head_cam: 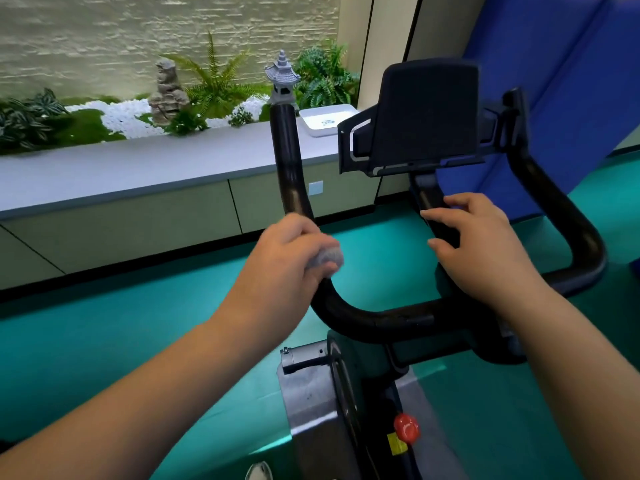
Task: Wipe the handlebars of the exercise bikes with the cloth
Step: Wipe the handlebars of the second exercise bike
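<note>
Handlebars [381,318] of black tube belong to the exercise bike [349,403] right in front of the person, and they look stiff and fixed, so they will not give way under pressure; the glossy surface seems smooth, maybe a little slippery, which I judge makes sliding along it easy. The left hand [287,254] is curled around the left arm of the bar at its bend, and it grips a small grey cloth [327,259] against the tube; only a bunched bit of the cloth shows under the fingers. This cloth looks soft and light, so I think it is best kept wrapped around the tube with the whole palm, to follow the curve. The right hand [481,244] rests near the middle of the bike, fingers loosely bent over the dark stem [431,209] under the screen holder [426,119]; I cannot tell if it really clamps the stem or only touches it. The right arm of the bar is free of both hands. Lower on the frame there is a red knob [406,428] with a yellow label [396,444] beside it, but its writing is too small to read. Farther away stands a long grey table [138,168] with a white tray [327,123], and behind it plants [214,84] and a small stone pagoda [282,77]. No brand name can be read anywhere.
</note>
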`<state>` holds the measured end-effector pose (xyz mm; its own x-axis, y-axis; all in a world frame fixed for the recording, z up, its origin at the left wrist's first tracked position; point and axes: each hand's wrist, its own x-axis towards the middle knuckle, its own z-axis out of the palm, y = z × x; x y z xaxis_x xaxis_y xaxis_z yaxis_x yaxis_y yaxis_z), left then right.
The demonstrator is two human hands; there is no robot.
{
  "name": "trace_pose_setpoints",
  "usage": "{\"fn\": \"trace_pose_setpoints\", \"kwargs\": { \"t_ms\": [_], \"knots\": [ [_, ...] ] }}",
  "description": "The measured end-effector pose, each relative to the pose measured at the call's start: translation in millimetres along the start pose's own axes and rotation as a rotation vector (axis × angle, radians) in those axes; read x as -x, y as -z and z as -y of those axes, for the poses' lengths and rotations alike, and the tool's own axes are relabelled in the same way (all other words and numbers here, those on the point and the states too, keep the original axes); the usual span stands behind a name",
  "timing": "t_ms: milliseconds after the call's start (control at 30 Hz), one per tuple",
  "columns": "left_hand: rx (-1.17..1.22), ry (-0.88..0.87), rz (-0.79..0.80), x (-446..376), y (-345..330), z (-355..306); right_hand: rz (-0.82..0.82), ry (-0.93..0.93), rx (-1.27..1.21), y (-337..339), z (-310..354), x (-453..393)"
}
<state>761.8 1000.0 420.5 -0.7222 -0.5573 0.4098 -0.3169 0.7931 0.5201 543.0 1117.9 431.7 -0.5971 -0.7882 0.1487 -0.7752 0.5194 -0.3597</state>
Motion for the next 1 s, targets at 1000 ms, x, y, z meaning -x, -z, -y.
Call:
{"fn": "trace_pose_setpoints", "kwargs": {
  "t_ms": [1000],
  "knots": [
    [-0.062, 0.081, -0.051, 31, -11, -31, 0.077, 0.096, -0.161, 9, -24, 4]
  ]
}}
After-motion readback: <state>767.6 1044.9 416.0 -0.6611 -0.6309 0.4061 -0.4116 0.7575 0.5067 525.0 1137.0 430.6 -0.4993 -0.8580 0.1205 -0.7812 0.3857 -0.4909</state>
